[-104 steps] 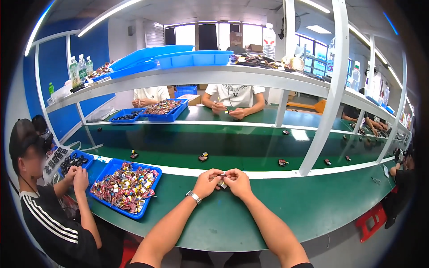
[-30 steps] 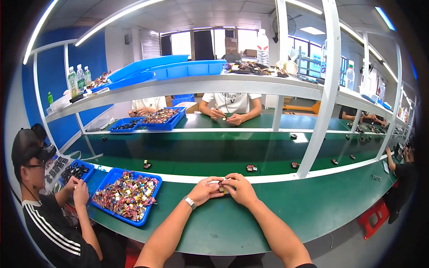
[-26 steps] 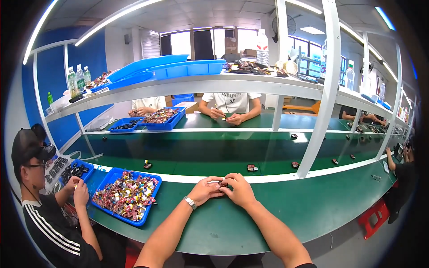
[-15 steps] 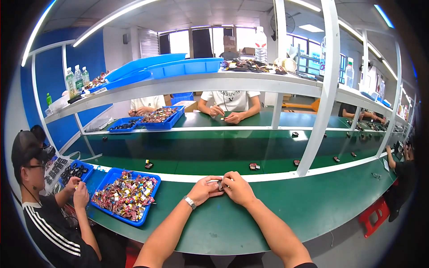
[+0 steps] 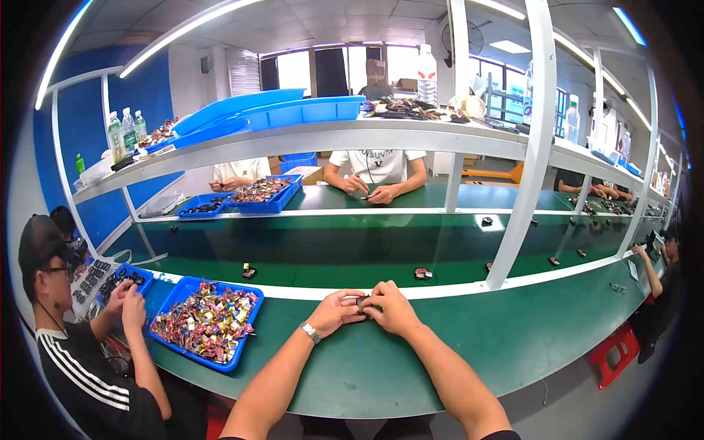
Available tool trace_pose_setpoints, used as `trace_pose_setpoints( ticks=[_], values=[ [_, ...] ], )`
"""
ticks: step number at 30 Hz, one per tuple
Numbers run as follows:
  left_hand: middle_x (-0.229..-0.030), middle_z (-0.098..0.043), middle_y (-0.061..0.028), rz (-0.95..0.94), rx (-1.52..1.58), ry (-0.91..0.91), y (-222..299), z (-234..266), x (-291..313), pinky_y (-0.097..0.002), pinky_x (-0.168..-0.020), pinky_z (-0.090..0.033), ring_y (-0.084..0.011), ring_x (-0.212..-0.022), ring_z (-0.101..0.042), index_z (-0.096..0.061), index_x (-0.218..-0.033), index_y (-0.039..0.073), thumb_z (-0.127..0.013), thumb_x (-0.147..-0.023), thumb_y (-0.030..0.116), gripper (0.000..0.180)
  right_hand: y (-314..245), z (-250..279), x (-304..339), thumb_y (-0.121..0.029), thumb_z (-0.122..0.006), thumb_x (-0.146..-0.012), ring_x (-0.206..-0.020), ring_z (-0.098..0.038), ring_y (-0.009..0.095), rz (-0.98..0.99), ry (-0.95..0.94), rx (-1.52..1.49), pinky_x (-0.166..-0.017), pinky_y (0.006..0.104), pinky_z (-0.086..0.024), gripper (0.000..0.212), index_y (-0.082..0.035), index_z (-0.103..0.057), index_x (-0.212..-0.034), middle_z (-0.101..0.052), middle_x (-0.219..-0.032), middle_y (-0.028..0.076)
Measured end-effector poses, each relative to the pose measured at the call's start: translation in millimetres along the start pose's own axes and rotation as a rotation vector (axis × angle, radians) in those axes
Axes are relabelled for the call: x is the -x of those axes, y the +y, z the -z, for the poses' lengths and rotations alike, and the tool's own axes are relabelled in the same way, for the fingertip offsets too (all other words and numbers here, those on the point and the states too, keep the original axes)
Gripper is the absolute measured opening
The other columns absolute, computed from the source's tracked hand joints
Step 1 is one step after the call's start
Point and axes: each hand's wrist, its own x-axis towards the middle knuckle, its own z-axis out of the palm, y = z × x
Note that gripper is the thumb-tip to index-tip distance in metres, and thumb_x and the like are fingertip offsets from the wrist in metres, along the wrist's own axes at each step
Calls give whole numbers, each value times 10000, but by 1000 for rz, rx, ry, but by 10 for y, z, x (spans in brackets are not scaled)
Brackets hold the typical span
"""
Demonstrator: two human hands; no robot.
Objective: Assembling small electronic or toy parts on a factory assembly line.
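Over the near green worktop, close to the conveyor's pale edge, a small dark part [image 5: 361,301] sits between my hands. My left hand [image 5: 334,315], with a metal watch at the wrist, pinches it from the left. From the other side the fingers of my right hand [image 5: 391,311] close on it too. My fingers cover most of the part, so its exact kind cannot be made out. A blue tray [image 5: 258,302] heaped with small red, yellow and white wired pieces stands left of my left forearm.
Small red-and-black parts [image 5: 422,273] lie on the green conveyor [image 5: 345,257] ahead. A white post [image 5: 524,169] rises on the right, carrying a shelf [image 5: 323,139] across. A co-worker [image 5: 88,359] sits at left with both hands raised; another [image 5: 378,172] works opposite.
The parts on the conveyor have shifted slightly to the right. My hands stay in place, with a small shift of the fingers around the dark part. The left co-worker's hands have moved slightly.
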Motion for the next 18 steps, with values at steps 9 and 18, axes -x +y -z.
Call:
trace_pose_setpoints(
  ticks=[9,18],
  values=[
    [-1186,-594,-127,-27,-68,-53,14,-35,18,-386,-980,-519,-223,-1090,-605,-470,-1267,7,-576,-896,-22,387,27,-46,13,-110,-716,-762,-1198,-452,299,6,65,-36,-1011,389,-398,77,-89,-711,-836,-559,-1221,86],
    [-1150,-585,-98,-8,-72,-20,2,-25,-1,-398,-959,-531,-200,-1075,-601,-492,-1252,28,-566,-937,64,325,52,-52,45,-115,-700,-782,-1217,-452,305,-11,42,-130,-1024,395,-396,79,-76,-698,-851,-565,-1238,95]
  ],
)
